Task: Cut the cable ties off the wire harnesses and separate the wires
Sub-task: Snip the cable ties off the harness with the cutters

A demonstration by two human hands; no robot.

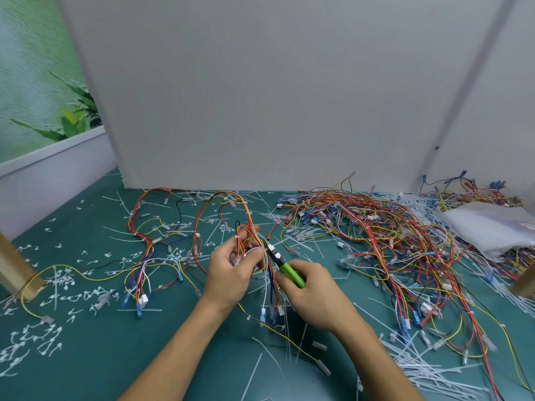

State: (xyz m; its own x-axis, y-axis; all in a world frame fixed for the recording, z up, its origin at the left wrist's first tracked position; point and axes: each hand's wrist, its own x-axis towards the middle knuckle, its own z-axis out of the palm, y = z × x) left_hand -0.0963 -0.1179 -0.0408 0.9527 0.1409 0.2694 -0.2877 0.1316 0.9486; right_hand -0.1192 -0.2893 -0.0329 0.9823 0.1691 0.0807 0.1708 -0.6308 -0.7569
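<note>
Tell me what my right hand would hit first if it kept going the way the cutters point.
The right hand holds green-handled cutters aimed up and left. Their tip sits at the wire bundle gripped by the left hand, so it would probably meet those wires first; depth is unclear.

Both bare forearms (pixel 179 342) reach in from the bottom edge and converge on the green-handled cutters (pixel 291 274). The right hand (pixel 314 295) sits just below the cutters, fingers wrapped round the handles, knuckles up. The left hand (pixel 231 270), just left of the cutters' tip, curls round a wire harness (pixel 246 241), thumb seemingly pressed on top.
</note>
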